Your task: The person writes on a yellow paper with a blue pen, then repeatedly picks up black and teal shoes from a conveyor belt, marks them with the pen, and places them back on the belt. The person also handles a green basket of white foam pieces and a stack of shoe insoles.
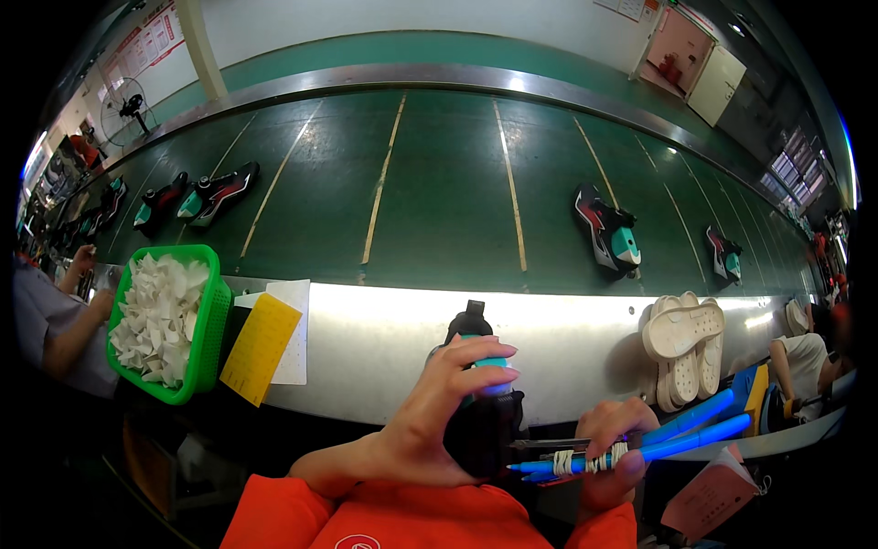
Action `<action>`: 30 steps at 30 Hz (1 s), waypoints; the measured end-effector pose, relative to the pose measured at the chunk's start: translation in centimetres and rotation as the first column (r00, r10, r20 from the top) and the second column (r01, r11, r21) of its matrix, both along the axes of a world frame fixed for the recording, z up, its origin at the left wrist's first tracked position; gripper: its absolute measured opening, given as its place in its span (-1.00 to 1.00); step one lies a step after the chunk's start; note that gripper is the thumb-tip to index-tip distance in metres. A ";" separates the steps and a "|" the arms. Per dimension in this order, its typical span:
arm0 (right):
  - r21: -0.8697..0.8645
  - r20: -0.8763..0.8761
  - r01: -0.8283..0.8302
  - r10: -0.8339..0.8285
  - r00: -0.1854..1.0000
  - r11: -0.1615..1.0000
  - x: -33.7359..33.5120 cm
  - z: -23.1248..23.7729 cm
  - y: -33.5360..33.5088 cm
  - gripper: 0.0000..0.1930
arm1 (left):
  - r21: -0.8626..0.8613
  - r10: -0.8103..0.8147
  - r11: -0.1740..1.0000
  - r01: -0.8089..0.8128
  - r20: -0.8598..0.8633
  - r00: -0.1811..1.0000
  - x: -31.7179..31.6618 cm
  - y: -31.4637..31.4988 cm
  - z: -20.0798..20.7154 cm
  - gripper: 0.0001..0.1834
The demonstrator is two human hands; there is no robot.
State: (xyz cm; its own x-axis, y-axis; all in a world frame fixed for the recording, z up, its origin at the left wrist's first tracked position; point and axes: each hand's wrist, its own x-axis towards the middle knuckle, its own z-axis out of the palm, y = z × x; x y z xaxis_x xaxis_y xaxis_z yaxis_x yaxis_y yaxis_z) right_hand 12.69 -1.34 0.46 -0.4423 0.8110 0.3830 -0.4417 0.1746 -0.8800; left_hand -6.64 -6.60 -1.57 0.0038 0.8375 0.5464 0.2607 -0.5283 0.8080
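Observation:
A dark shoe upper (471,325) on a teal last is in front of my body, over the near edge of the metal table. My left hand (425,412) is wrapped over it, fingers on the teal last, and hides much of its middle. In my right hand (615,439) is a bundle of blue pens (700,439), bound with pale elastic bands. Along with them my right hand grips a thin dark metal tool (541,444), its tip at the shoe's right side; its kind I cannot make out.
A green basket (219,297) of white paper scraps stands left, beside a yellow card (262,348). Cream soles (684,334) are stacked right. Shoes, one of them here (608,233), lie on the green conveyor belt (439,183). A pink booklet (709,494) hangs lower right. Other people sit at both sides.

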 end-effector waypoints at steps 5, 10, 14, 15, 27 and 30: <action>-0.021 0.048 -0.062 0.063 0.997 0.998 0.3 0.6 0.3 -0.65 | 0.004 -0.005 1.000 0.005 0.001 1.000 0.0 0.1 -0.1 -0.18; -0.049 0.056 -0.096 0.099 0.993 0.994 0.6 0.9 0.3 -0.65 | -0.001 -0.006 1.000 0.006 -0.005 1.000 0.0 0.1 0.0 -0.19; -0.047 0.043 -0.104 0.106 0.993 0.994 0.6 0.9 0.2 -0.65 | 0.004 -0.001 1.000 0.001 -0.009 1.000 0.0 0.1 0.0 -0.19; -0.045 0.043 -0.104 0.106 0.993 0.994 0.6 0.8 0.2 -0.65 | 0.005 -0.002 1.000 0.002 -0.008 1.000 0.0 0.1 0.0 -0.19; -0.043 0.032 -0.112 0.113 0.993 0.993 0.7 0.9 0.4 -0.68 | 0.031 -0.004 0.999 0.005 -0.018 1.000 0.1 0.2 0.1 -0.17; -0.001 0.072 -0.200 0.199 0.977 0.980 0.3 1.4 1.2 -0.70 | 0.037 0.020 0.999 -0.018 -0.048 0.999 -0.2 0.1 0.1 -0.17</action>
State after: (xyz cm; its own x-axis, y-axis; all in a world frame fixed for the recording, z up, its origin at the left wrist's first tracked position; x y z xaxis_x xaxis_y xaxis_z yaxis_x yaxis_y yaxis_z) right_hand 12.99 -0.16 1.81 -0.6212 0.7016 0.3490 -0.4043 0.0945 -0.9097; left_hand -6.86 -6.50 -1.45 0.0150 0.8174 0.5759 0.3092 -0.5516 0.7747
